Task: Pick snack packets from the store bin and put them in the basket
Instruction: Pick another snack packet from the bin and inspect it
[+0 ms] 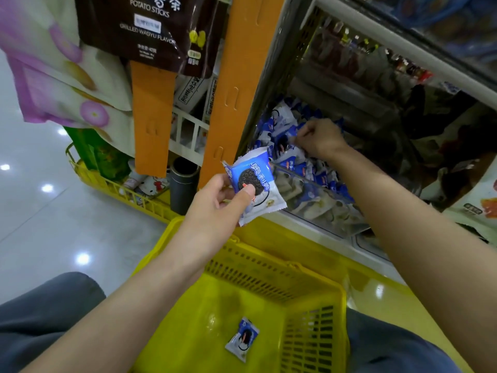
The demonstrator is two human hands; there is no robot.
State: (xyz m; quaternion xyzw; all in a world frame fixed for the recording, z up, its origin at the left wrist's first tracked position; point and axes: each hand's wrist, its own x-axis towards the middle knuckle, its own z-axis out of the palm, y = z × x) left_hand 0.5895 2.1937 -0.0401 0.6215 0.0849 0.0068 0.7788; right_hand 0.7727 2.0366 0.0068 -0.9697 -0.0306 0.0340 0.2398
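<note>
Pinches 1 blue packet (252, 184) between left hand (215, 203) thumb and fingers, above basket (269, 267) far rim. Curls right hand (317, 141) among heaped packets (282, 119) in bin (317, 195), far right; grip unclear. Leaves 1 loose packet (243, 339) on basket floor.

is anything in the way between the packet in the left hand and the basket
Nothing visible. The left hand holds the packet just above the yellow basket, near its far wall. The basket is open-topped, and inside lies only a second packet, flat on the floor.
</note>
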